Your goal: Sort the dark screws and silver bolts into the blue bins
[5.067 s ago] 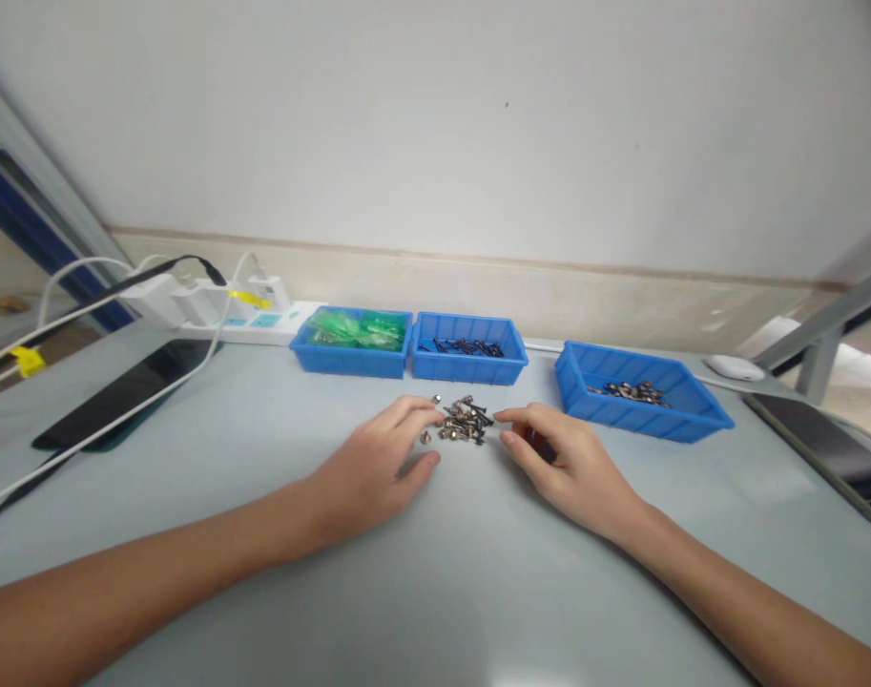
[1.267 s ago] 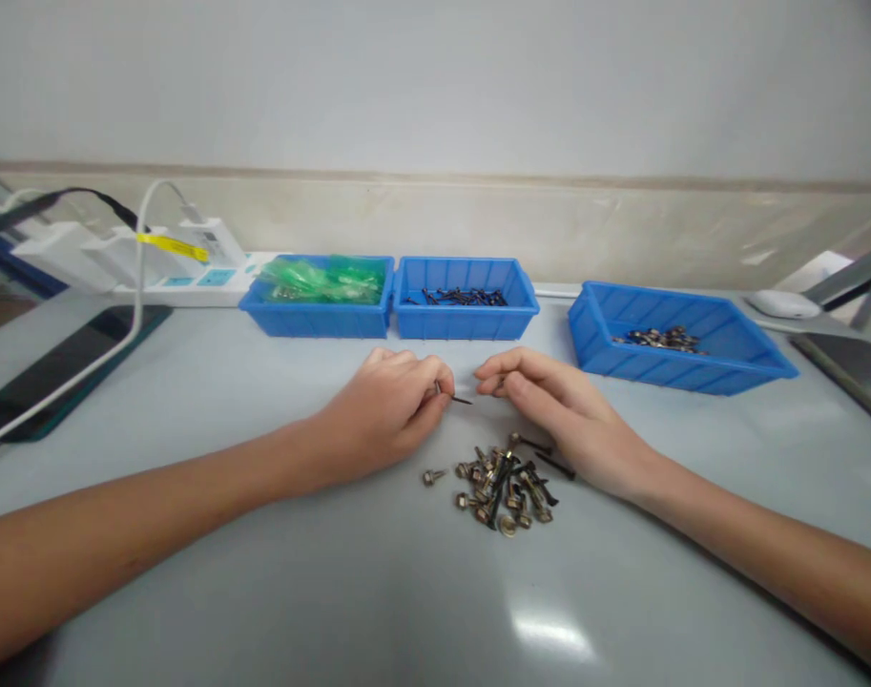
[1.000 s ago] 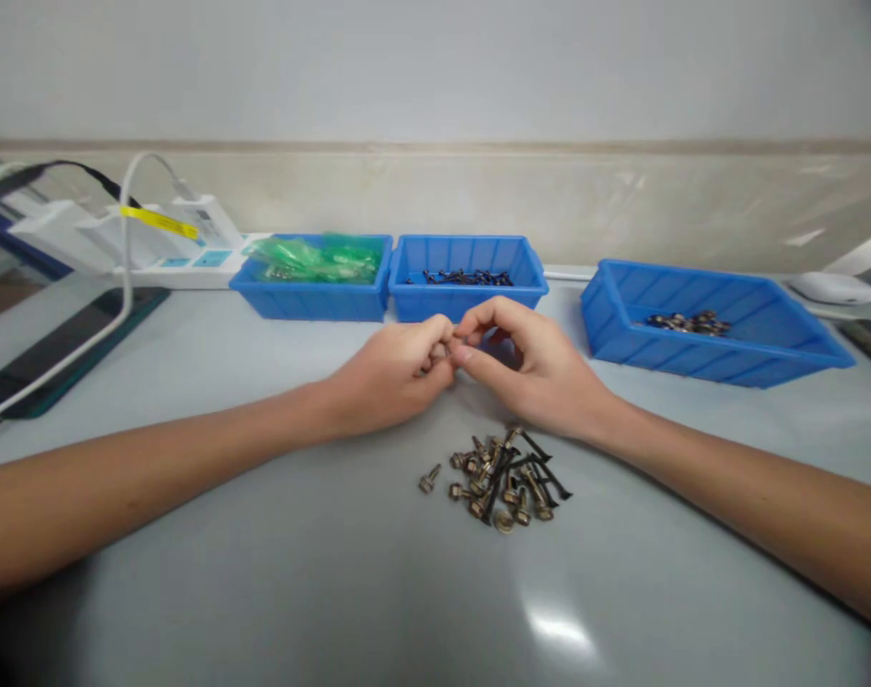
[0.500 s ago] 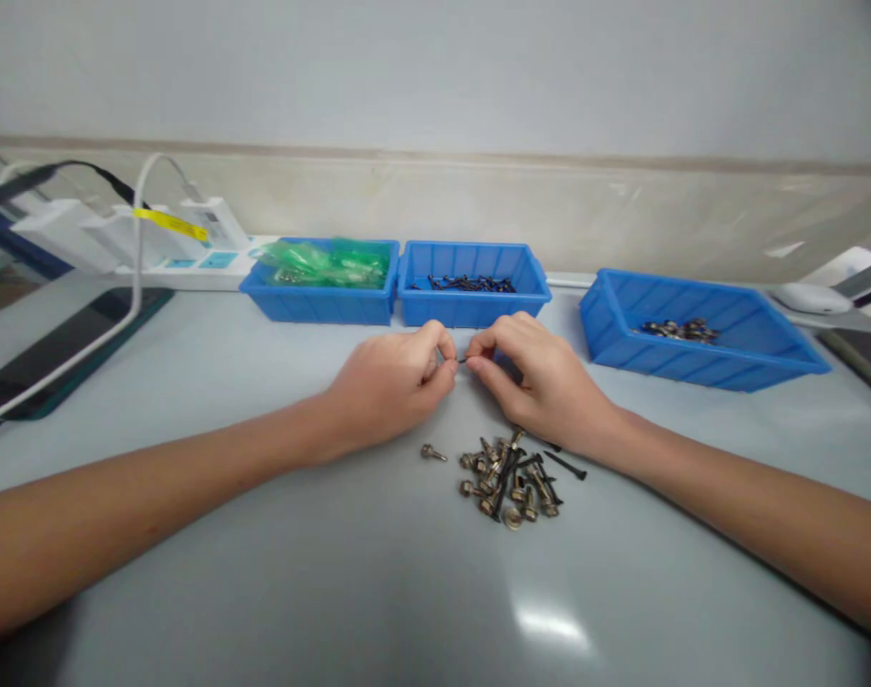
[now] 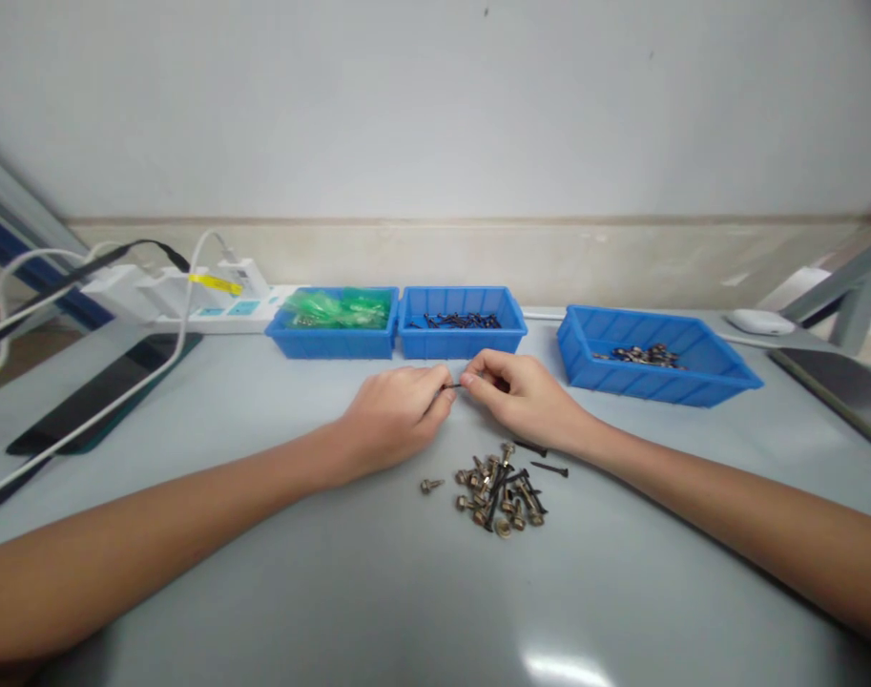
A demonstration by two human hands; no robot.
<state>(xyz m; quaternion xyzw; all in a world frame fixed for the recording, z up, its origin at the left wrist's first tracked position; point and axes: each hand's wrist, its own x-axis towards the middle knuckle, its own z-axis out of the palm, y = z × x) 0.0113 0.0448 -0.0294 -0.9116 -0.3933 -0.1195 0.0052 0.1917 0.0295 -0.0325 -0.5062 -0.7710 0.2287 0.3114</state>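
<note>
While the left hand [image 5: 399, 412] holds one end of a thin black metal screw [image 5: 456, 385] in a narrow grip, we see the right hand [image 5: 527, 396] pinch its other end between thumb and fingertips, the screw bridging the small gap between them over the smooth grey table [image 5: 335, 592]. Fingers hide both its ends. Nearer us lies a heap of brassy hex-headed and black metal screws [image 5: 499, 489], with one brassy hex-headed screw [image 5: 430, 486] just to its left. Beyond the hands stands a blue rectangular plastic tray [image 5: 464, 345] of small dark screws [image 5: 467, 322].
</note>
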